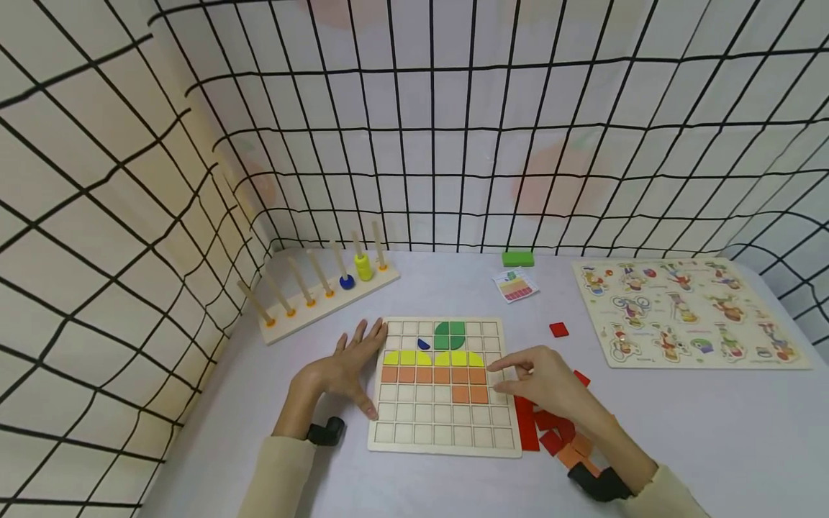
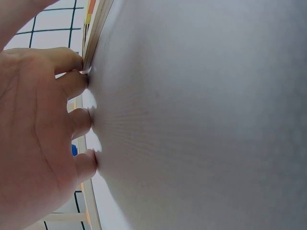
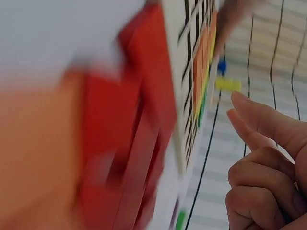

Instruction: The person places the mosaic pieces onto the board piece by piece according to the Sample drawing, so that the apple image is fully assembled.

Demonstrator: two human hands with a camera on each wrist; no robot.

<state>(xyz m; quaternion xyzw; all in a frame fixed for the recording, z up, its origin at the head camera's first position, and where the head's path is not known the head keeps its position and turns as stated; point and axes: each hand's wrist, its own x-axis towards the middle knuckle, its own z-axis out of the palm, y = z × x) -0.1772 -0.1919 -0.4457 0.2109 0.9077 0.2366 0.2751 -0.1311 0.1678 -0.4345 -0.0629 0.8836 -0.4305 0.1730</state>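
A pale gridded board (image 1: pixel 445 452) lies on the table, carrying green quarter-round pieces (image 1: pixel 450 336), a small blue piece (image 1: pixel 424 344), yellow rounded pieces (image 1: pixel 408 357) and orange squares (image 1: pixel 432 375). Fingers spread, my left hand (image 1: pixel 343 370) rests along the board's left edge; in the left wrist view its fingertips press on the tabletop. My right hand (image 1: pixel 544 378) hovers over the board's right side, thumb and forefinger apart with nothing between them. The right wrist view shows the other fingers of that hand (image 3: pixel 268 167) bent. Red pieces (image 1: pixel 550 421) and orange pieces (image 1: pixel 576 453) lie beneath the right forearm.
Beyond the board lie a pattern card (image 1: pixel 516 285), a green block (image 1: pixel 518 259) and a lone red square (image 1: pixel 559 329). A peg stand (image 1: pixel 337 309) with blue and yellow beads is at back left, a picture puzzle (image 1: pixel 654 288) at right. Black netting (image 1: pixel 432 129) encloses the table.
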